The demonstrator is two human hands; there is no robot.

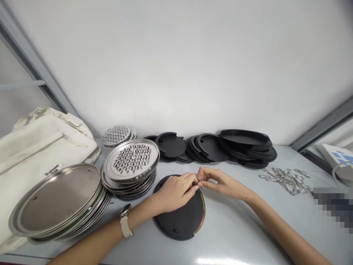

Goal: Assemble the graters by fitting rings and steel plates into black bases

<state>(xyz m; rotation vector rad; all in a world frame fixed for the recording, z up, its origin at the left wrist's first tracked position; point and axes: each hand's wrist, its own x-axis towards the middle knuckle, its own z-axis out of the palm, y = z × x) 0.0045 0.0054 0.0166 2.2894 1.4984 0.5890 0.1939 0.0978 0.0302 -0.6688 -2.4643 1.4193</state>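
A black round disc (179, 217) with a raised rim lies on the table in front of me, a thin yellow and red edge showing along its right side. Over its upper part, my left hand (176, 191) pinches with thumb and forefinger. My right hand (220, 182) meets it fingertip to fingertip at the disc's upper right. Between them a small metal clip (198, 179) shows, mostly covered by the fingers. Both hands appear closed on this clip; whether it passes through the disc is hidden.
Left of the disc stand stacked grater discs (135, 160) and a stack of round metal plates (60, 198), beside a cream bag (49, 140). More black discs (245, 138) lean and lie along the wall. Loose metal clips (289, 180) lie heaped on the right.
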